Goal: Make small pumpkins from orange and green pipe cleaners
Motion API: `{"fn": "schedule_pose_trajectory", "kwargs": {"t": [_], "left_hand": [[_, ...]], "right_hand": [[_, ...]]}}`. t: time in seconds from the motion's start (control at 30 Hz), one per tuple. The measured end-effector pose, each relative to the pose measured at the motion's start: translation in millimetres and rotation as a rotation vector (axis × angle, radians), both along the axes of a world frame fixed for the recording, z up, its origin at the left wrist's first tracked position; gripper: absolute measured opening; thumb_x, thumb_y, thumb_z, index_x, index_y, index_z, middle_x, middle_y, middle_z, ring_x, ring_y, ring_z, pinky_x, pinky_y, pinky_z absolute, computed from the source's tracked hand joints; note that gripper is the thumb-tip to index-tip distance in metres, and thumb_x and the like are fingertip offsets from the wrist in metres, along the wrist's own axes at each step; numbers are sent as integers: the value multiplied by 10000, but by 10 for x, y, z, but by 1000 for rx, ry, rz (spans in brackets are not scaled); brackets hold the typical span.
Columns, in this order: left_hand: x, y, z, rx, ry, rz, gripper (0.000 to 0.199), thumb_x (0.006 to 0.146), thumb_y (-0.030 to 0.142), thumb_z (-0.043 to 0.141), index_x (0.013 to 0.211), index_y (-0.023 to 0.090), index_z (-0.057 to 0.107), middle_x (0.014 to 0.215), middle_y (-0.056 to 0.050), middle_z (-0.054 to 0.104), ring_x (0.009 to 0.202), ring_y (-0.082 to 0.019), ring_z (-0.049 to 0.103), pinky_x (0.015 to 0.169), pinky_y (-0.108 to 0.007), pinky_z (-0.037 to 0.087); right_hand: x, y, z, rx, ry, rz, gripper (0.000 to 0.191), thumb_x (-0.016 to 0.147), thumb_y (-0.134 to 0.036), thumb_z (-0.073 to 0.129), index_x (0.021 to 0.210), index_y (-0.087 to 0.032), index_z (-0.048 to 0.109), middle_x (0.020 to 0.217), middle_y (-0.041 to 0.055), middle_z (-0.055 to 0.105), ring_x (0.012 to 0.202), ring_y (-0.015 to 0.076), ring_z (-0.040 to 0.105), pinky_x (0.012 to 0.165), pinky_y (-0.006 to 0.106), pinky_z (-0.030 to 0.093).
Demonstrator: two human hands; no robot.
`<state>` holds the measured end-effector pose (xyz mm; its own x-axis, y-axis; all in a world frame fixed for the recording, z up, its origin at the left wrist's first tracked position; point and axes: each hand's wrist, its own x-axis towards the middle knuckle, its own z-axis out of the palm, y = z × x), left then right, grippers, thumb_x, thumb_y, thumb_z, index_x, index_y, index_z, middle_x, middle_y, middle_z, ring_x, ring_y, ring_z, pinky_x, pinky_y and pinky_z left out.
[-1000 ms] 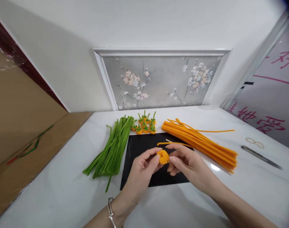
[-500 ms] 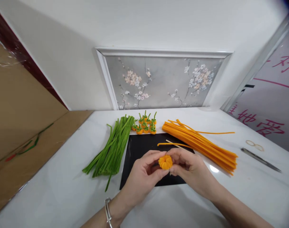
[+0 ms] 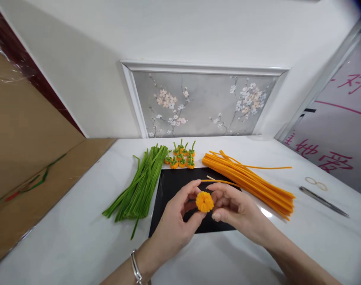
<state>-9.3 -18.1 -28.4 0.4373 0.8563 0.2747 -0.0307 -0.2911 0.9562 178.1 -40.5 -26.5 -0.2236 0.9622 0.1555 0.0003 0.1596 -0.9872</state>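
Between my hands is a small ribbed orange ball with a hole at its centre. My left hand grips it from the left with thumb and fingers. Just right of it, my right hand has its thumb and fingers apart, with nothing seen between them. Both hands are above a black mat. An orange stem and a thin pale stick, partly hidden, lie on the mat behind my fingers.
Green stems lie in a bundle at the left, orange stems at the right. Several small orange pieces with green tops stand behind the mat. Tweezers and two rings lie far right. Cardboard borders the left.
My right fingers have come away from the orange ball and spread. The ball has turned, its centre hole now facing the camera, and shifted slightly left in my left hand.
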Motion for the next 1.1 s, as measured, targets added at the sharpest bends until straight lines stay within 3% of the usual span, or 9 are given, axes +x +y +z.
{"fn": "schedule_pose_trajectory", "kwargs": {"t": [0.17,0.33,0.47,0.63,0.73,0.8,0.9,0.97,1.1], "left_hand": [[2,-7,-43,-20,-13,-33,556,833,103,602,1329,320,480,1216,-38,568,1145,-192,576,1006,-333,490],[2,-12,40,-7,-21,-49,348,832,119,609,1155,249,603,1185,-63,581,1082,-206,602,948,-323,521],[-1,-2,98,15,-3,-27,306,811,95,603,1086,226,626,1132,-59,603,1036,-197,611,904,-298,531],[-1,22,149,-105,-71,-26,293,805,113,640,1080,210,606,1082,-50,640,1019,-178,622,894,-277,522],[0,18,184,-164,-119,-53,284,801,121,664,1066,210,614,1075,-40,656,1036,-169,618,923,-271,499],[3,5,200,-178,-145,-62,280,794,114,670,1054,209,622,1059,-33,659,1021,-162,619,923,-269,495],[9,-20,206,-198,-182,-76,276,785,110,675,1041,201,624,1020,-29,657,974,-158,625,882,-269,515],[14,-38,204,-211,-195,-83,267,785,115,681,1032,195,621,1003,-27,655,954,-154,626,859,-264,525],[36,-70,191,-231,-205,-78,259,786,137,692,1027,187,610,983,-27,656,922,-148,623,823,-255,534]], "right_hand": [[-37,18,-20,35,-29,-11,313,802,-314,690,1083,-211,597,809,-4,636,723,135,606,683,285,521],[-31,15,-37,48,-40,-30,272,797,-263,689,1049,-211,598,785,-22,630,696,121,604,673,269,517],[-18,20,-53,53,-76,-35,333,781,-248,696,1093,-215,586,804,-11,644,718,135,621,681,280,531],[34,91,-96,159,-249,-195,431,775,-185,667,1191,-270,592,1141,54,604,950,182,607,757,305,543],[31,145,-146,177,-262,-161,406,793,-193,647,1189,-275,608,1267,63,561,1069,208,578,786,310,541],[6,165,-178,167,-228,-92,320,822,-225,641,1141,-242,631,1162,62,623,1037,203,595,817,317,528],[-45,168,-213,121,-182,-17,142,860,-290,620,950,-193,668,885,26,659,798,156,618,722,283,523],[-76,159,-231,81,-153,4,165,873,-331,602,826,-179,647,770,-1,620,661,124,581,630,255,507],[-125,145,-280,53,-123,23,151,860,-298,599,776,-174,617,704,-22,571,618,113,560,600,242,497]]}}
